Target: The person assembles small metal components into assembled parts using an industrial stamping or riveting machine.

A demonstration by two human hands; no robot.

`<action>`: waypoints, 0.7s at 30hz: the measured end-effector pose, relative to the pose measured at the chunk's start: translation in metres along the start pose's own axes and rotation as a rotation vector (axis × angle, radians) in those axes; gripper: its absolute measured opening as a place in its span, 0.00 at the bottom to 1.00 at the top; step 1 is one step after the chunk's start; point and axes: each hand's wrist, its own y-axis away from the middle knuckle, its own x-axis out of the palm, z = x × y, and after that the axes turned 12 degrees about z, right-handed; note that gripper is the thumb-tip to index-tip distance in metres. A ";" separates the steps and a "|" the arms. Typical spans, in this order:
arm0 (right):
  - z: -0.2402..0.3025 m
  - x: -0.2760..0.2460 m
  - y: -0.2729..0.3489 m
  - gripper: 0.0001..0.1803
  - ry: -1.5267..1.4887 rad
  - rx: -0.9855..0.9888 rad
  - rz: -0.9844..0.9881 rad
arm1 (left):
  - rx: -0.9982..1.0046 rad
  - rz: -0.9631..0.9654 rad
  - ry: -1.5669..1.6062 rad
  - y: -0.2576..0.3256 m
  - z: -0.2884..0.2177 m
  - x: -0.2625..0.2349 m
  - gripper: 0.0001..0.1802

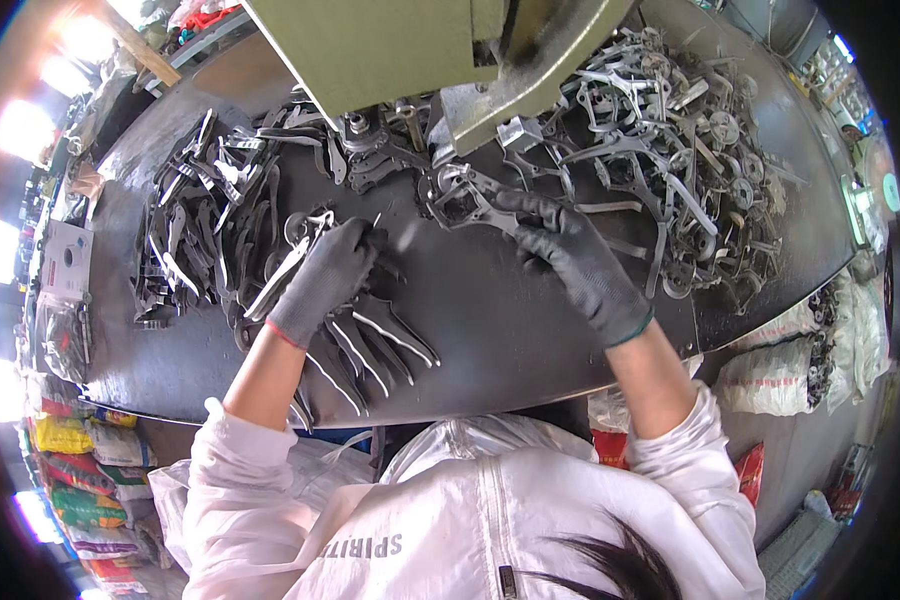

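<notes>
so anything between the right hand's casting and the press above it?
Nothing visible. The right hand already grips the metal casting, which lies just below the green press. Loose parts are piled to its right, not in between.

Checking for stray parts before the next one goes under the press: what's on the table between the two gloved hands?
In the head view, the stretch between the left hand and right hand is bare dark table. The right hand grips a metal part by the press.
</notes>
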 end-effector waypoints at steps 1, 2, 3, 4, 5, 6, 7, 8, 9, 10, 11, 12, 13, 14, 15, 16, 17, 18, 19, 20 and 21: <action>-0.001 0.007 0.002 0.24 -0.120 0.038 -0.059 | -0.100 -0.001 0.091 0.005 0.000 0.000 0.17; -0.003 0.013 0.000 0.25 -0.240 -0.001 -0.191 | -0.100 -0.010 0.092 0.005 -0.001 -0.001 0.17; 0.000 0.014 0.002 0.25 -0.233 -0.007 -0.186 | -0.075 -0.017 0.247 0.005 -0.004 0.000 0.19; 0.004 0.013 0.004 0.24 -0.147 0.074 -0.151 | -0.045 -0.020 0.405 0.001 -0.005 0.002 0.20; 0.007 0.007 0.008 0.23 -0.061 0.154 -0.125 | -0.008 -0.018 0.560 -0.004 -0.018 0.001 0.21; 0.002 -0.004 0.007 0.23 -0.052 0.151 -0.132 | 0.000 0.019 0.702 -0.004 -0.034 -0.002 0.21; -0.011 -0.015 0.003 0.23 -0.020 0.055 -0.259 | -0.003 0.013 0.702 -0.010 -0.027 0.003 0.21; -0.011 -0.019 0.001 0.22 0.014 -0.045 -0.386 | 0.043 -0.021 0.656 -0.014 -0.018 0.006 0.20; -0.007 -0.017 -0.001 0.22 0.016 -0.049 -0.381 | 0.089 -0.055 0.610 -0.016 -0.012 0.009 0.20; -0.004 -0.011 -0.010 0.21 -0.080 -0.120 -0.405 | 0.080 -0.058 0.607 -0.014 -0.014 0.006 0.20; 0.002 -0.005 -0.015 0.19 -0.170 -0.190 -0.443 | 0.076 -0.001 0.665 -0.013 -0.025 0.000 0.20; 0.007 0.003 -0.021 0.18 -0.308 -0.124 -0.423 | 0.071 0.058 0.723 -0.014 -0.031 -0.003 0.21; 0.009 0.013 -0.026 0.18 -0.309 -0.127 -0.421 | 0.070 0.056 0.720 -0.015 -0.026 -0.001 0.21; 0.009 0.021 -0.033 0.17 -0.357 -0.101 -0.324 | 0.097 0.080 0.777 -0.020 -0.017 0.003 0.21; 0.011 0.027 -0.038 0.16 -0.403 -0.074 -0.226 | 0.125 0.105 0.833 -0.022 -0.009 0.005 0.22; 0.011 0.029 -0.042 0.15 -0.373 -0.013 -0.182 | 0.121 0.103 0.833 -0.021 -0.011 0.003 0.22; 0.011 0.030 -0.043 0.15 -0.375 -0.013 -0.177 | 0.127 0.143 0.853 -0.020 -0.016 0.000 0.22; 0.010 0.030 -0.044 0.14 -0.329 -0.017 -0.124 | 0.134 0.182 0.873 -0.020 -0.019 -0.001 0.22; 0.010 0.031 -0.044 0.12 -0.283 -0.021 -0.069 | 0.129 0.178 0.874 -0.019 -0.018 0.000 0.22; 0.010 0.035 -0.046 0.14 -0.256 -0.026 -0.067 | 0.167 0.147 0.843 -0.018 -0.017 0.001 0.21; 0.008 0.037 -0.050 0.14 -0.256 -0.026 -0.061 | 0.205 0.116 0.812 -0.017 -0.016 0.001 0.21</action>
